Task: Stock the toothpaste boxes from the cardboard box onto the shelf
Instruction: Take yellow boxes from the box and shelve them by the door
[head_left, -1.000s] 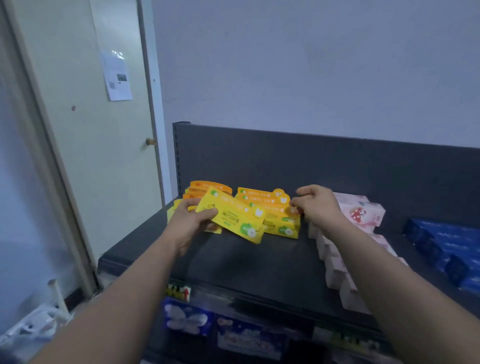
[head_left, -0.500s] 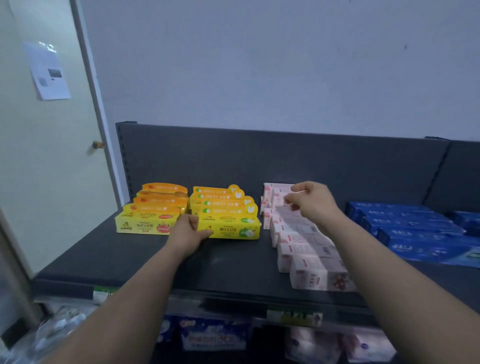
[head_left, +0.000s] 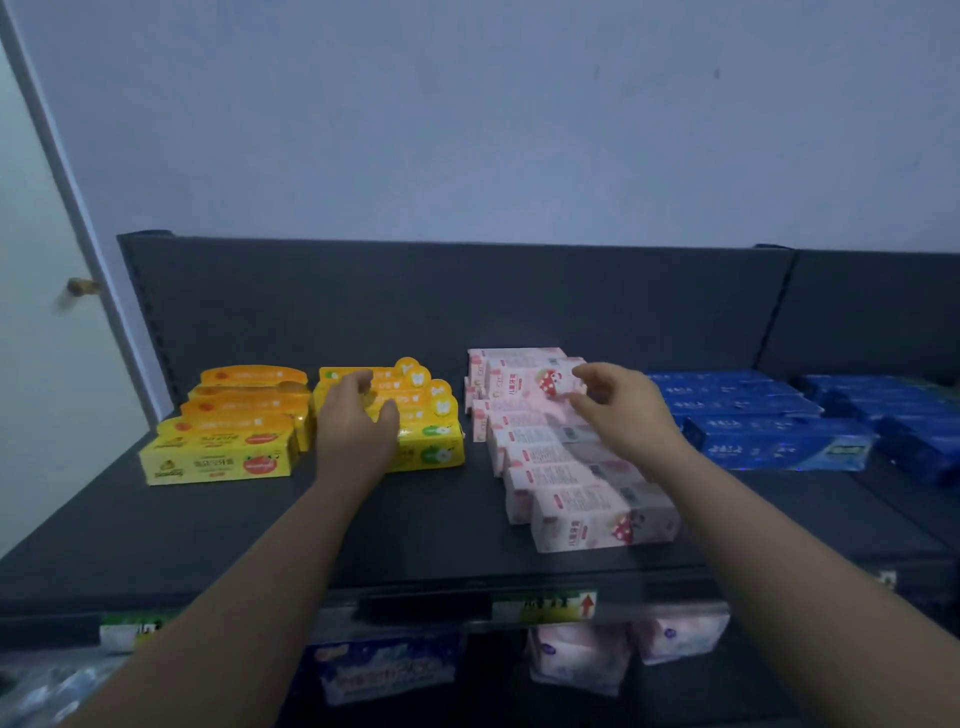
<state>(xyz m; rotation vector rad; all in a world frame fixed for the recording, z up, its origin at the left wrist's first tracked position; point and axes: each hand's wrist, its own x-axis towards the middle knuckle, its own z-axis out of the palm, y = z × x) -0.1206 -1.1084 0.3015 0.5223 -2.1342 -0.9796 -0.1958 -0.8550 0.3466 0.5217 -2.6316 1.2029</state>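
On the dark grey shelf (head_left: 415, 525) stand rows of toothpaste boxes: an orange-yellow row (head_left: 223, 462), a yellow row with green apples (head_left: 434, 441), a pink row (head_left: 597, 519) and blue boxes (head_left: 779, 441). My left hand (head_left: 358, 421) hovers over the yellow apple row with loosely curved fingers that hold nothing. With spread fingers, my right hand (head_left: 615, 408) is at the right end of a pink strawberry box (head_left: 530, 382) lying on top of the pink row's back; whether they touch it I cannot tell. The cardboard box is out of view.
More blue boxes (head_left: 909, 415) fill the adjoining shelf at the right. The shelf's dark back panel (head_left: 467, 296) rises behind the rows. Below the shelf edge with its price label (head_left: 545, 605) lie blue packs (head_left: 384, 670) and pink packs (head_left: 576, 654). A door with a knob (head_left: 80, 286) is at left.
The yellow box my left hand held now lies at the front of its row, and that hand has lifted over the row. My right hand's fingers have spread by the pink box.
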